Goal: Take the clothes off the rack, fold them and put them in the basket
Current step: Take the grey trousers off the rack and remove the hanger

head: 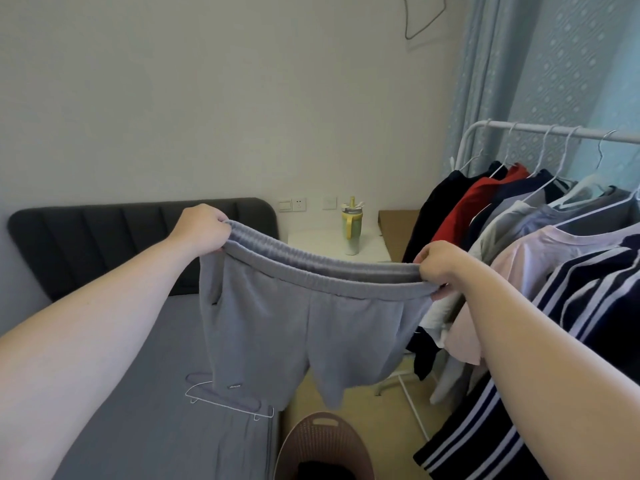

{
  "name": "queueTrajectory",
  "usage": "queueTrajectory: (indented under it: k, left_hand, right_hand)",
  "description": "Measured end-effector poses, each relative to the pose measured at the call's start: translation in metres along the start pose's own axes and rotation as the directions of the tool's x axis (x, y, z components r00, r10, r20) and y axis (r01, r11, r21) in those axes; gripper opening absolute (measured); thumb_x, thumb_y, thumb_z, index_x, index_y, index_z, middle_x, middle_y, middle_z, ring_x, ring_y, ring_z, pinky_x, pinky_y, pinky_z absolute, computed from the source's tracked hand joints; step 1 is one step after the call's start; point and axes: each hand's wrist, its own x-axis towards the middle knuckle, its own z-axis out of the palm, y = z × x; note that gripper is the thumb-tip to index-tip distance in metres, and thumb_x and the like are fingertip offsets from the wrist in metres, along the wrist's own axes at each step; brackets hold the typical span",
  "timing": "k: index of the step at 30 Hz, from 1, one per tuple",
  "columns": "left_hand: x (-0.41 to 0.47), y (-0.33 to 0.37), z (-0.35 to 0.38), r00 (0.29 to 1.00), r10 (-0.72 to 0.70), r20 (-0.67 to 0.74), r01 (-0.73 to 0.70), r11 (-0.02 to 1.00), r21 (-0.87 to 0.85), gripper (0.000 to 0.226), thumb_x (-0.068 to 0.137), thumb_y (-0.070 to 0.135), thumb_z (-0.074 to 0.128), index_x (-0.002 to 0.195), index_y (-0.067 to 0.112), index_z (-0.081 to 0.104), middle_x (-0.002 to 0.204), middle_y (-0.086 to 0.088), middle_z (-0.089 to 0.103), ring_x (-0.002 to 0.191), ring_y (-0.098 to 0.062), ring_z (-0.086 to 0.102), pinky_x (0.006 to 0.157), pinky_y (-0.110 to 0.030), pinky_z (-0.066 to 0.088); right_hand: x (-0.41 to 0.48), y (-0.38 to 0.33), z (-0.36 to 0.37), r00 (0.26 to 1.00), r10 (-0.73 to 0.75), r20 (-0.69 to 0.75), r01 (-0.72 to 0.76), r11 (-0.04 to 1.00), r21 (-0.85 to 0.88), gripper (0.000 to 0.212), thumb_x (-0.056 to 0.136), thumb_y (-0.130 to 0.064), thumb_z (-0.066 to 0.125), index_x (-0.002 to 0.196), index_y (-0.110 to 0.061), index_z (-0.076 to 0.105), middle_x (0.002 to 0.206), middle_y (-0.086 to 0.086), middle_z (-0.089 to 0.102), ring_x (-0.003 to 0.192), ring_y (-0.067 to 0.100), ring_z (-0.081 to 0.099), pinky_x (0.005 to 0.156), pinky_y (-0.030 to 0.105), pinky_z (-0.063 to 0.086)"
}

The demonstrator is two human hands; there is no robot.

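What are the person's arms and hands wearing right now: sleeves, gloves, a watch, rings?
Nothing shows on either. The left hand and right hand are bare, with no gloves, rings or watch visible. Both forearms are bare up to the picture's edge, so no sleeve or cuff is in view.

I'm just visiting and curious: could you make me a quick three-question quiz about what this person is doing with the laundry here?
1. True or false: the grey shorts are held up by the waistband with both the left hand and the right hand.
2. What lies on the bed below the shorts? A) a white hanger B) a folded towel C) a shoe
3. Fill in: clothes on the white rack hang in front of a blue ____.

Key
1. True, one hand at each end of the waistband.
2. A, the white hanger.
3. Curtain.
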Motion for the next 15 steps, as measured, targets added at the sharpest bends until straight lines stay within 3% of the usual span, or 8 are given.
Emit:
queueTrajectory:
  k: [2, 4, 7, 9, 13, 15]
  left_hand:
    - [-0.001, -0.006, -0.002, 1.000, 0.000, -0.022, 0.001, 0.999, 0.043, 0.022, 0.074, 0.002, 0.039, 0.056, 0.013, 0.044, 0.058, -0.008, 0.049, 0.062, -0.026, 0.046, 0.057, -0.031, 0.034]
    - [-0.001, -0.009, -0.003, 0.999, -0.023, -0.047, 0.026, 0.998, 0.054, 0.023, 0.077, -0.002, 0.039, 0.059, 0.007, 0.051, 0.063, -0.011, 0.056, 0.062, -0.025, 0.049, 0.054, -0.028, 0.035]
    - [-0.002, -0.007, -0.002, 0.997, -0.064, -0.043, 0.065, 0.997, 0.037, 0.036, 0.081, -0.007, 0.036, 0.074, 0.013, 0.065, 0.077, -0.008, 0.062, 0.055, -0.022, 0.066, 0.052, -0.025, 0.046]
    - [-0.003, -0.007, -0.002, 0.996, -0.080, -0.033, 0.080, 0.997, 0.017, 0.041, 0.084, -0.008, 0.035, 0.080, 0.016, 0.068, 0.084, -0.004, 0.061, 0.057, -0.025, 0.070, 0.055, -0.030, 0.056]
    - [-0.006, -0.008, -0.007, 0.999, 0.010, -0.046, -0.007, 0.998, 0.067, 0.041, 0.080, -0.007, 0.034, 0.080, 0.015, 0.069, 0.087, -0.009, 0.066, 0.077, -0.030, 0.066, 0.073, -0.042, 0.059]
    - [-0.006, -0.007, -0.009, 0.999, 0.042, -0.003, -0.042, 0.998, 0.049, 0.029, 0.082, 0.000, 0.038, 0.072, 0.011, 0.063, 0.079, -0.007, 0.065, 0.073, -0.026, 0.061, 0.067, -0.037, 0.053]
  right_hand:
    - [-0.002, 0.002, -0.007, 1.000, 0.008, -0.004, -0.008, 1.000, 0.028, 0.031, 0.088, 0.007, 0.057, 0.117, -0.003, 0.062, 0.098, 0.015, 0.063, 0.069, 0.022, 0.063, 0.055, 0.033, 0.057]
    - [-0.006, 0.000, -0.009, 1.000, 0.011, -0.017, -0.009, 0.994, 0.111, 0.035, 0.090, 0.008, 0.055, 0.123, -0.001, 0.062, 0.089, 0.010, 0.061, 0.066, 0.019, 0.061, 0.051, 0.028, 0.054]
    - [-0.012, -0.004, -0.006, 1.000, 0.011, 0.028, -0.019, 0.949, 0.313, 0.033, 0.092, 0.010, 0.052, 0.122, -0.001, 0.062, 0.089, 0.010, 0.061, 0.074, 0.023, 0.064, 0.069, 0.037, 0.061]
    - [-0.014, -0.006, -0.006, 0.998, 0.036, 0.043, -0.050, 0.923, 0.381, 0.028, 0.093, 0.012, 0.052, 0.114, -0.001, 0.065, 0.098, 0.014, 0.062, 0.084, 0.027, 0.066, 0.081, 0.042, 0.061]
    - [-0.010, -0.007, -0.006, 0.996, 0.085, -0.003, -0.073, 0.862, 0.501, 0.030, 0.094, 0.007, 0.049, 0.117, -0.005, 0.064, 0.115, 0.018, 0.060, 0.096, 0.031, 0.064, 0.075, 0.038, 0.062]
    - [-0.009, -0.007, -0.004, 0.997, 0.078, 0.003, -0.069, 0.852, 0.519, 0.029, 0.095, 0.004, 0.046, 0.122, -0.002, 0.056, 0.122, 0.018, 0.056, 0.100, 0.033, 0.061, 0.073, 0.038, 0.060]
